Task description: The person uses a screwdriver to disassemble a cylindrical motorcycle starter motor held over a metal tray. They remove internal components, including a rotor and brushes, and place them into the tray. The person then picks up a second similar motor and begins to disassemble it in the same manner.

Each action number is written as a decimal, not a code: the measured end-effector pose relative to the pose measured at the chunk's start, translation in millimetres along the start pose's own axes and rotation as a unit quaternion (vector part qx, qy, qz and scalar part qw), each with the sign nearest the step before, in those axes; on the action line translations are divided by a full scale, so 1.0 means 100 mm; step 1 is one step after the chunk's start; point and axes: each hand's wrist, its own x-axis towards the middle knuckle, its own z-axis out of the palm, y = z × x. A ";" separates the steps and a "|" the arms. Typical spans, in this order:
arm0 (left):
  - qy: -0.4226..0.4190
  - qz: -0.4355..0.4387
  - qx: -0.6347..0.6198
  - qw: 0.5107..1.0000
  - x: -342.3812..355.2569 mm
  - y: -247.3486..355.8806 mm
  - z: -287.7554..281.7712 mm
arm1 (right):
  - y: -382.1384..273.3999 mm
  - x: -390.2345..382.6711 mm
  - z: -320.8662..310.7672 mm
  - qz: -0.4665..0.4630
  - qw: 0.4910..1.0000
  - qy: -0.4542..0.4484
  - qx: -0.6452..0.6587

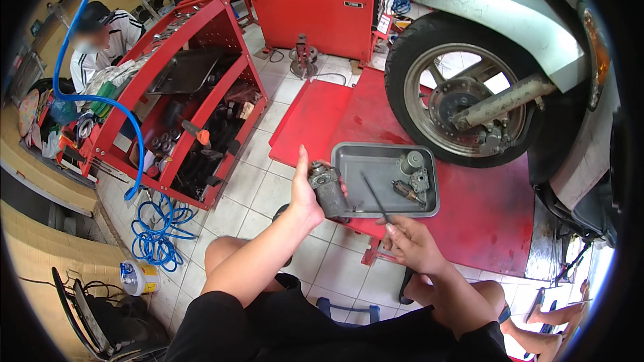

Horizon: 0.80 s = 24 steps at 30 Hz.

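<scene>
One motor housing — three tray parts

Person's wearing a black short-sleeved top and black shorts, knees bare. Left hand and right hand are both bare, no gloves, watch or rings showing.

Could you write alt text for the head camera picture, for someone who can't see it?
A seated person's left hand holds a grimy grey metal motor part while the right hand holds a thin dark rod over a grey metal tray of small parts, beside a scooter's front wheel.
</scene>
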 end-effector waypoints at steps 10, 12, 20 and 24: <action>0.079 0.277 0.232 0.929 0.07 -0.11 0.15 | 0.13 -0.04 0.07 0.022 0.993 -0.095 0.068; 0.079 0.311 0.253 0.913 0.05 -0.12 0.16 | 0.13 -0.03 0.06 0.025 0.993 -0.095 0.068; 0.061 0.328 0.270 0.903 0.04 -0.10 0.14 | 0.12 -0.03 0.06 0.021 0.994 -0.089 0.066; 0.061 0.353 0.291 0.887 0.06 -0.08 0.06 | 0.12 -0.01 0.07 0.023 0.993 -0.097 0.069</action>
